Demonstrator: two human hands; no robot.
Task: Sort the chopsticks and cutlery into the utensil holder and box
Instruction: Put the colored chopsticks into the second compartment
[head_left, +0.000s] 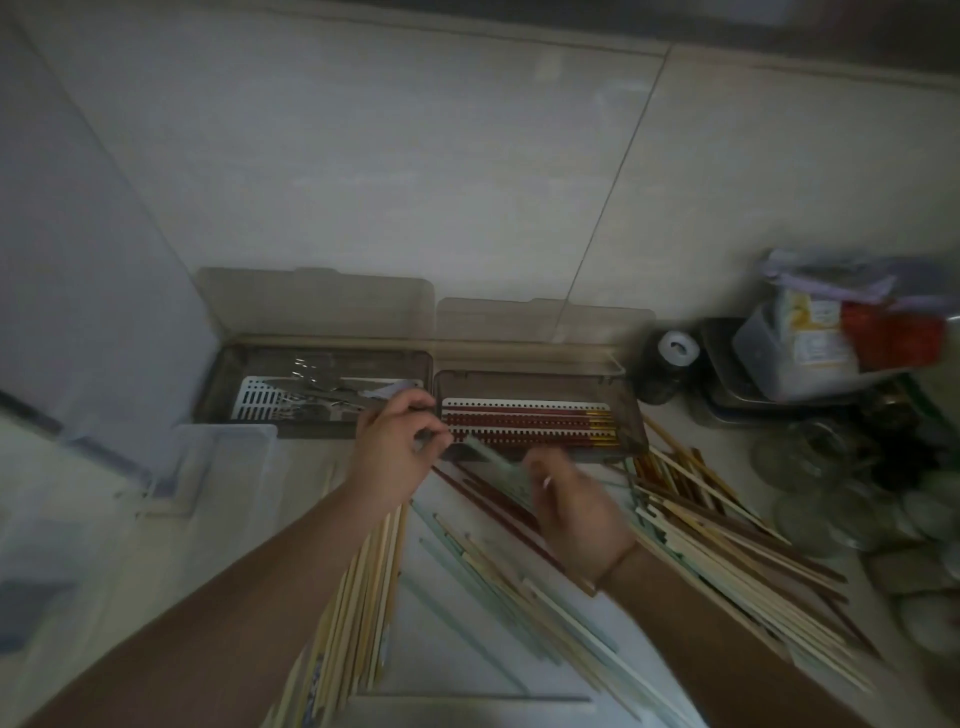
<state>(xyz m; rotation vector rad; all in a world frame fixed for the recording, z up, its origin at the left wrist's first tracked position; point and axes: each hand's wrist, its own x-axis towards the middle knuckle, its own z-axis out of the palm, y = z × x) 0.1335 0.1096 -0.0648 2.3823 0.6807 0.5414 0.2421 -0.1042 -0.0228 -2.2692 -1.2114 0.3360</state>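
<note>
At centre frame, against the tiled wall, I see two smoke-tinted boxes side by side with their lids raised. The left box (228, 384) holds metal cutlery (322, 392) on a white slotted insert. The right box (631, 415) holds dark red chopsticks (524, 423) with gold ends, laid lengthwise on a white perforated tray.

My left hand (397, 447) sits at the junction of the two boxes, fingers curled; it appears to pinch the end of a pale green chopstick (491, 457), though blur prevents certainty. My right hand (576, 512), just below the right box, has its fingers curled around the same pale green stick; the view is motion-blurred there.

Across the lower frame, loose chopsticks cover the white counter (431, 639): a pale wooden bundle (358, 613) at lower left, mint and cream sticks (498, 587) at centre, and a mixed cream, brown and red heap (727, 525) at right.

A clear plastic container (218, 467) stands at mid left; jars and packets (831, 353) crowd the right edge
</note>
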